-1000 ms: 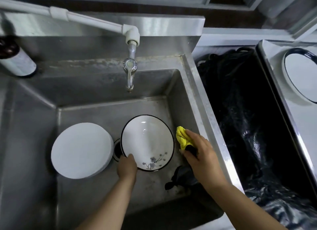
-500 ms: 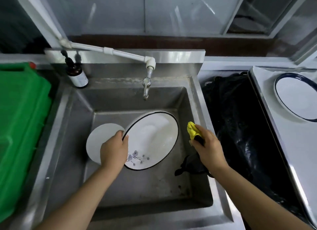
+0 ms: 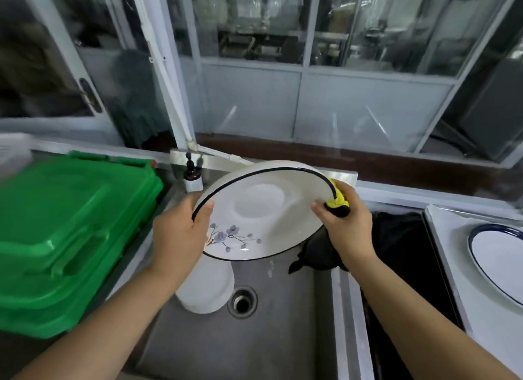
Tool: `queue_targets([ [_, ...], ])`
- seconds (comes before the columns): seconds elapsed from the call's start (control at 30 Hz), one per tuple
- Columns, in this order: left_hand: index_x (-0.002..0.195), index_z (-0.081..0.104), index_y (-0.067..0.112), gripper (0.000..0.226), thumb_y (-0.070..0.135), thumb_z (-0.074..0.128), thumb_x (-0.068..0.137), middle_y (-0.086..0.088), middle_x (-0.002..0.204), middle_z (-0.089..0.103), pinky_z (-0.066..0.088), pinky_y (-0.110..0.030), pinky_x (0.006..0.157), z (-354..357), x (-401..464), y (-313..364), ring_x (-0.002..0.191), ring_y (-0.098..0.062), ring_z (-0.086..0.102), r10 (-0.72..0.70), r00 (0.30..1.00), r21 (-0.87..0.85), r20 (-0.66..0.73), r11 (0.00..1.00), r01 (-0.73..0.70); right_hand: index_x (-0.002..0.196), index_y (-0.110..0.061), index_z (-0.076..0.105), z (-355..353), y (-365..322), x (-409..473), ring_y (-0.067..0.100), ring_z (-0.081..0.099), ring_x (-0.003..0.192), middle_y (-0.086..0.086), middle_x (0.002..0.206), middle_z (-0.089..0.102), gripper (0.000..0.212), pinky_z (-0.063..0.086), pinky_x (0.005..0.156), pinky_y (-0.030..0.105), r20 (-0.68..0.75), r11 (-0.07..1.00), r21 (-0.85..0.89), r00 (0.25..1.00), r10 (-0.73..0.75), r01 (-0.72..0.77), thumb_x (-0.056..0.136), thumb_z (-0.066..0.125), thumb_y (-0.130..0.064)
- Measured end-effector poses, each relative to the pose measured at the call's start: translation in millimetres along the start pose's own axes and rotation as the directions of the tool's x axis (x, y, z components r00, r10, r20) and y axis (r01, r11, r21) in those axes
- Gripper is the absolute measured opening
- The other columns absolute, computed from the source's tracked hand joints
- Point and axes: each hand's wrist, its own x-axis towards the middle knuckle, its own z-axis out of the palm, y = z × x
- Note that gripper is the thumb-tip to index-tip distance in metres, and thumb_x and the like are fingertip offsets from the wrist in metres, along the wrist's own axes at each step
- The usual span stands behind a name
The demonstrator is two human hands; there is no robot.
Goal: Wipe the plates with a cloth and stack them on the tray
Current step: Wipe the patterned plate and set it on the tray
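The flower-painted plate (image 3: 263, 210), white with a thin black rim and a spray of blue-grey blossoms near its lower left edge, is held tilted in the air above the steel sink (image 3: 283, 323), between the two hands; the left hand (image 3: 178, 232) grips its left rim, thumb curled over the black edge onto the inner face and fingers hidden behind; the right hand (image 3: 346, 224) holds the opposite rim, thumb lying on the inner face, and the same hand pinches a yellow and black cloth (image 3: 338, 200) against the plate's right edge, the black part of the cloth hanging below the wrist; directly under the lifted plate a plain white plate (image 3: 206, 289) lies in the sink, just left of the drain (image 3: 242, 302); well to the right, a blue-rimmed plate (image 3: 501, 260) rests on a pale tray (image 3: 452, 266), only partly in view; between sink and tray sits a black bin liner (image 3: 402, 252); a green plastic crate (image 3: 65, 232) stands on the bench to the left of the sink; a dark pump bottle (image 3: 193, 176) stands at the sink's back edge, its white label too small to read; no other writing is legible.
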Motion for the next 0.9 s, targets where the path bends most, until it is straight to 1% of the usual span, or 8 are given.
queue_targets([
  [0.17,0.096,0.070,0.008,0.021,0.026,0.061,0.088,0.001,0.072,0.064,0.036,-0.018,0.062,-19.2,22.6,25.1,0.068,-0.011,0.053,-0.027,0.995,-0.112,-0.094,0.994,0.016,0.093,-0.037,0.064,-3.6,-42.7,12.5,0.004,0.059,0.068,-0.013,0.073,0.065,0.011,0.047,0.065,0.026,-0.112,0.997,0.055,0.992,-0.052,0.059,0.083,0.068,-0.035],
  [0.27,0.103,0.070,0.013,0.035,0.039,0.054,0.085,-0.004,0.081,0.071,0.048,-0.033,0.071,-30.1,34.9,31.4,0.077,-0.023,0.063,-0.058,0.995,-0.220,-0.080,0.975,0.040,0.091,-0.028,0.065,-6.5,-59.7,13.6,0.005,0.055,0.062,-0.011,0.068,0.062,0.008,0.045,0.062,0.026,-0.164,0.992,0.089,0.984,-0.075,0.091,0.085,0.068,-0.032],
  [0.33,0.102,0.070,0.018,0.033,0.041,0.054,0.083,0.003,0.079,0.070,0.050,-0.034,0.071,-37.8,42.9,34.8,0.077,-0.022,0.064,-0.067,0.995,-0.283,-0.075,0.958,0.043,0.083,-0.022,0.063,-6.5,-71.0,13.7,0.004,0.050,0.057,-0.013,0.064,0.056,0.010,0.039,0.059,0.021,-0.207,0.987,0.115,0.974,-0.090,0.116,0.085,0.069,-0.031],
  [0.43,0.091,0.067,0.039,0.012,0.039,0.062,0.080,0.022,0.075,0.068,0.049,-0.023,0.067,-47.6,58.1,32.8,0.074,-0.003,0.064,-0.106,0.994,-0.382,0.007,0.919,0.101,0.076,-0.027,0.058,-2.8,-87.7,12.0,0.002,0.045,0.053,-0.017,0.059,0.050,0.015,0.036,0.056,0.015,-0.266,0.983,0.137,0.961,-0.082,0.122,0.085,0.069,-0.030],
  [0.57,0.090,0.063,0.040,0.027,0.016,0.072,0.082,0.030,0.083,0.069,0.046,-0.005,0.059,-56.5,66.7,11.4,0.076,0.009,0.064,-0.116,0.979,-0.498,0.168,0.847,0.186,0.067,-0.035,0.054,8.9,-106.5,4.4,0.000,0.044,0.052,-0.019,0.055,0.052,0.024,0.035,0.053,0.010,-0.313,0.982,0.167,0.949,-0.030,0.086,0.085,0.069,-0.034],
  [0.67,0.091,0.068,0.033,0.015,0.028,0.070,0.078,0.020,0.089,0.073,0.050,-0.018,0.071,-51.0,48.4,-6.8,0.085,0.001,0.068,-0.188,0.944,-0.572,0.271,0.758,0.315,0.060,-0.027,0.052,21.1,-115.6,-1.3,0.005,0.037,0.049,-0.015,0.050,0.046,0.030,0.036,0.056,0.023,-0.312,0.974,0.223,0.949,0.036,0.036,0.084,0.069,-0.034],
  [0.73,0.095,0.070,0.029,0.023,0.037,0.066,0.074,0.016,0.094,0.074,0.050,-0.027,0.079,-46.0,35.0,-15.9,0.092,-0.003,0.068,-0.237,0.926,-0.622,0.294,0.688,0.374,0.063,-0.022,0.052,30.2,-121.3,-2.8,0.009,0.037,0.050,-0.013,0.048,0.045,0.029,0.036,0.058,0.030,-0.302,0.971,0.237,0.951,0.070,0.004,0.082,0.069,-0.036],
  [0.9,0.095,0.071,0.031,0.033,0.053,0.057,0.075,0.017,0.091,0.073,0.048,-0.029,0.073,-44.4,29.3,-17.0,0.082,0.002,0.067,-0.425,0.892,-0.749,0.152,0.539,0.385,0.065,-0.021,0.056,48.8,-132.9,-4.5,0.004,0.043,0.046,-0.012,0.048,0.052,0.027,0.040,0.056,0.027,-0.296,0.978,0.201,0.947,0.121,-0.062,0.082,0.069,-0.038],
])
